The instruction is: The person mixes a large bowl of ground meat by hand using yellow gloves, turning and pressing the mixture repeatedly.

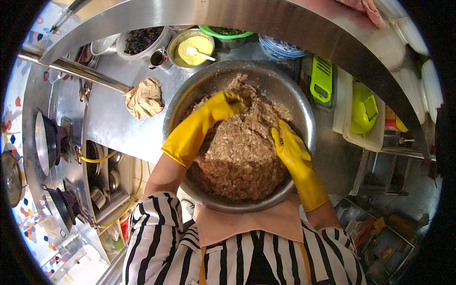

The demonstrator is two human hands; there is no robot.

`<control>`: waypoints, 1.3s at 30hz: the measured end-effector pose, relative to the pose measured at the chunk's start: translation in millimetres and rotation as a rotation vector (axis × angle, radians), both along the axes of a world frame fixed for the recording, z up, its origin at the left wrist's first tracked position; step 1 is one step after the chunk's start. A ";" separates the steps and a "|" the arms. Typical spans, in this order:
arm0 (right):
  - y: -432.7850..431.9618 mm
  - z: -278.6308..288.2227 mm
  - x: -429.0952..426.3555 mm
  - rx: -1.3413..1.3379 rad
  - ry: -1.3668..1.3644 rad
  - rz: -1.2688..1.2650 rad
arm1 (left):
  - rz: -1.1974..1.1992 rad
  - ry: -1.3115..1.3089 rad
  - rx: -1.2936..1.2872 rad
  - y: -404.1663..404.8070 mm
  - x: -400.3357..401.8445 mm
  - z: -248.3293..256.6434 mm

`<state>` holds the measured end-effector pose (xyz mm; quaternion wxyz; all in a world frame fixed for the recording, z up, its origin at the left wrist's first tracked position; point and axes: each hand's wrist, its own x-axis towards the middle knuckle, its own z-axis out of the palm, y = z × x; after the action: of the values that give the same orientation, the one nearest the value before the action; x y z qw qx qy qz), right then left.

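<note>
A large steel bowl [310,117] filled with minced meat [242,153] stands on the steel counter before me. Both my hands wear yellow rubber gloves. My left hand [228,105] is in the upper part of the mince, its fingers curled and partly buried; whether they grip any meat cannot be told. At the right side of the mound, my right hand [289,146] rests against the mince with its fingers apart, near the bowl's inner wall.
A crumpled beige cloth [144,98] lies left of the bowl. Behind stand a bowl of yellow powder [194,48] with a white spoon, a small metal jug [160,60], a tub of dark food [142,41] and blue-patterned bowls [281,48]. A green grater [321,78] and white basket [367,139] are right.
</note>
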<state>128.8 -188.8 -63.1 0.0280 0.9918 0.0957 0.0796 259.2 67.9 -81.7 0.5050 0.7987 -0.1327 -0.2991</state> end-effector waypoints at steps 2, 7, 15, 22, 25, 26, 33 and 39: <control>-8.0 -21.0 0.5 0.064 -0.149 0.056 | 0.006 -0.255 -0.050 -11.4 -7.5 10.4; -19.8 -21.2 1.0 -0.048 -0.064 0.169 | -0.010 -0.333 -0.195 -10.6 28.7 26.6; -4.6 -3.0 13.3 0.374 0.250 -0.108 | -0.256 -0.234 0.098 -12.3 3.8 30.9; 24.9 34.4 40.1 0.702 0.258 -0.097 | -0.269 -0.514 0.176 -23.5 20.8 -24.6; 13.6 14.9 67.5 0.772 0.196 0.039 | -0.271 -0.075 0.138 -31.7 -7.3 58.2; 13.3 11.4 75.5 0.770 0.254 0.061 | -0.291 -0.062 0.217 -21.7 -20.6 77.7; 92.4 6.7 168.1 0.714 0.614 0.606 | 0.424 -0.369 0.255 29.8 -83.7 82.5; 62.5 -50.0 166.4 1.283 1.107 0.317 | 0.715 0.030 -0.155 23.8 -97.2 45.6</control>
<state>295.2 -126.3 -113.0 -0.5998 0.6869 0.1694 -0.3737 162.0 91.7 -36.2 0.6387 0.7494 0.1403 -0.1044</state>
